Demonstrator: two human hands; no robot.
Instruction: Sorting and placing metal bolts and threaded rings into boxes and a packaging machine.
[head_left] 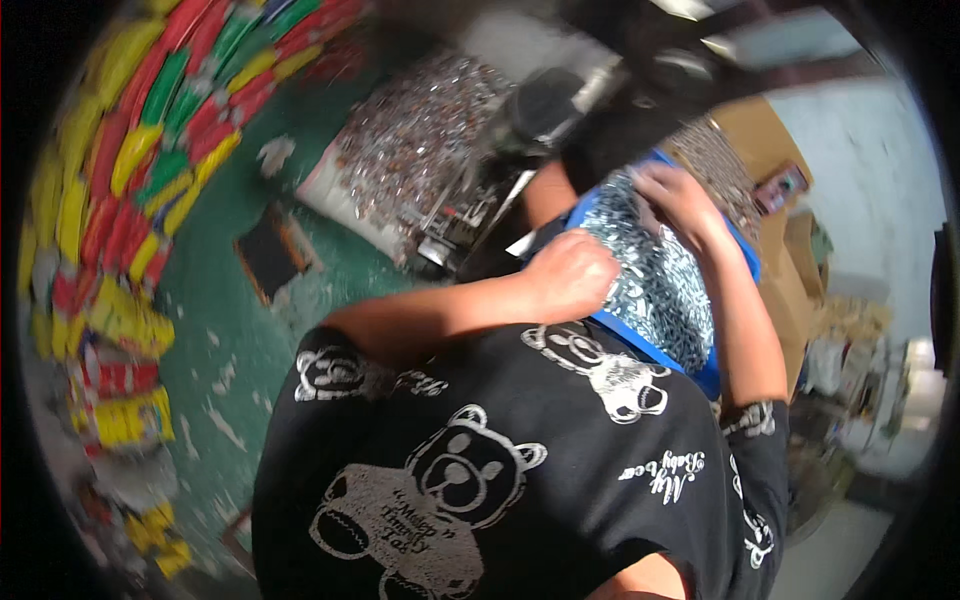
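While seemingly sorting loose metal pieces (655,285) in blue tray (708,378) just beyond black shirt (470,410), see left hand (572,274) curled at left rim, right hand (682,202) bent over far end; cannot tell any grasp in either. Next, likely need to pick without spilling.
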